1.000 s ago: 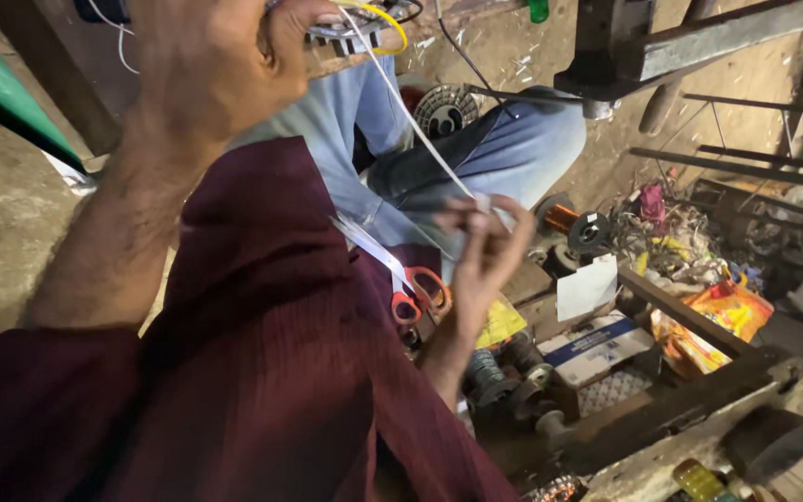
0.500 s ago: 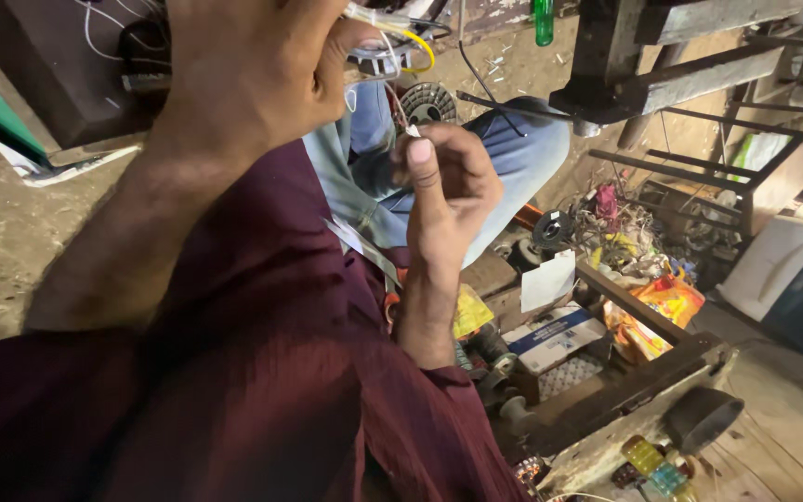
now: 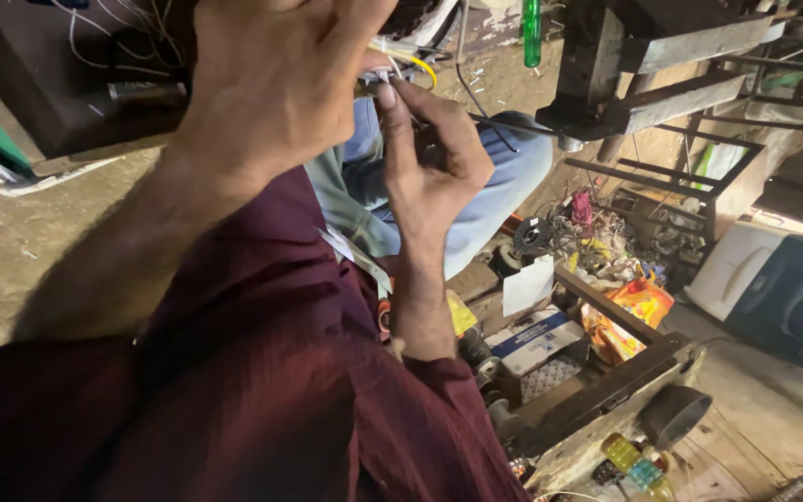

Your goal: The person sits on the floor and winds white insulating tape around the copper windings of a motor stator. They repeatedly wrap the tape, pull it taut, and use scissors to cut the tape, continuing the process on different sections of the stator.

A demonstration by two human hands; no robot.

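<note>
My left hand (image 3: 271,88) is raised close to the camera and closed around a small bundle of wires (image 3: 401,63), white, yellow and dark, that sticks out to its right. My right hand (image 3: 434,163) has come up to the same spot, its thumb and fingers pinched on the thin wire ends beside the left hand's fingers. What the left palm holds beyond the wires is hidden. Both maroon sleeves (image 3: 262,390) fill the lower left. My knees in blue jeans (image 3: 494,195) show behind the hands.
A wooden crate (image 3: 597,372) of tools, small boxes and an orange packet sits at lower right. Tangled wires and parts (image 3: 597,232) lie past it. A metal frame (image 3: 662,93) and a green screwdriver (image 3: 532,28) are up top. Dirt floor lies left.
My right hand has risen from near my knee up to the left hand, drawing in the white wire. The view has swung slightly, bringing the crate lower.
</note>
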